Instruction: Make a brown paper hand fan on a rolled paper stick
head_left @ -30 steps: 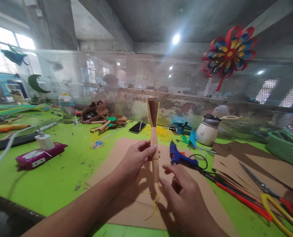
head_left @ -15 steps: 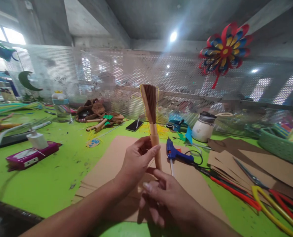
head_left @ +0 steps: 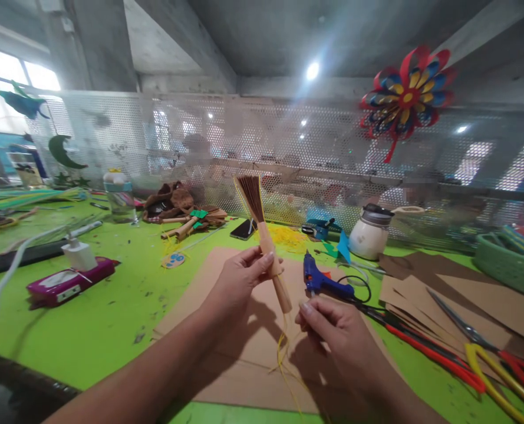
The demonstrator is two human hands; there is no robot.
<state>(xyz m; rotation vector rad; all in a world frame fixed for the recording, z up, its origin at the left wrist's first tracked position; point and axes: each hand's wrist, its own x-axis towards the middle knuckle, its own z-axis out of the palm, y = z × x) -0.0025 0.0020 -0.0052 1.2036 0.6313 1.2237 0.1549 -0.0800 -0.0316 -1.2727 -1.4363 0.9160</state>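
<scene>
My left hand (head_left: 244,274) is closed round the handle of a small paper brush (head_left: 267,241), held tilted with its fanned, dark brown pleated head up and to the left. Thin yellow raffia strands (head_left: 281,347) dangle from the bottom of the handle over brown paper sheets (head_left: 226,359). To the right of the handle, my right hand (head_left: 328,324) has its thumb and fingers pressed together, apart from the brush; whatever may be between them cannot be made out. Just beyond these fingertips lies a blue glue gun (head_left: 321,278), its rear cord running right.
Scissors (head_left: 465,330) and cut brown paper (head_left: 425,288) lie on the right. Behind are a white jug (head_left: 370,235), yellow shreds (head_left: 288,237), a phone (head_left: 243,229) and a bundle of paper rolls (head_left: 193,224). A purple power strip (head_left: 71,282) sits left; a green basket (head_left: 509,271) stands far right.
The brush has tipped to the left and its head is lower in view. My right hand has moved away from the handle's lower end to the right, leaving the yellow strands hanging in sight.
</scene>
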